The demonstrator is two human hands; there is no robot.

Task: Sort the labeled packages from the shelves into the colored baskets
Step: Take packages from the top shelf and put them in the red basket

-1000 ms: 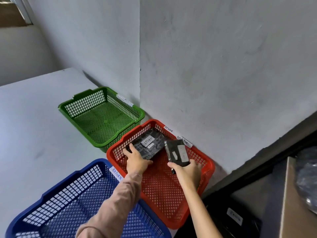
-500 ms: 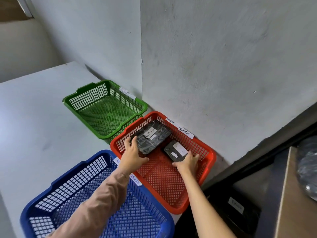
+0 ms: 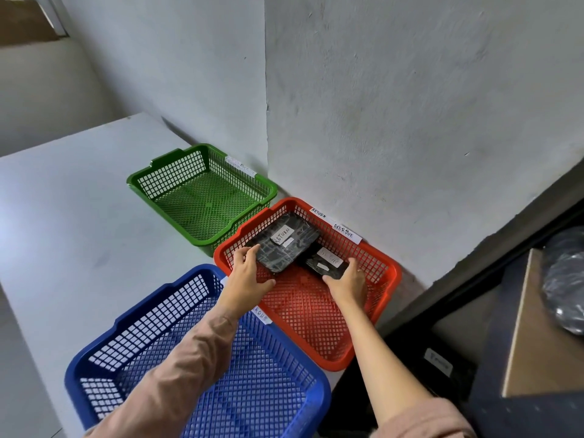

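Writing on the smaller package [image 3: 327,264] in the red basket [image 3: 384,286] is too blurred to read, and the near edge of that package is covered by the right hand [image 3: 349,281], whose spread fingers lie on it. The larger package [image 3: 286,245], labelled "RETURN", lies beside it deeper in the red basket, its corner pinched by the left hand [image 3: 249,276]. A strip [image 3: 336,225] on the red basket's far rim reads "RETURN OVERDUE". The green basket [image 3: 202,197] stands behind the red basket, the blue basket [image 3: 202,368] in front, its tag partly hidden by the left forearm. Right of the red basket, dark shelving [image 3: 474,327] is cut off by the frame.
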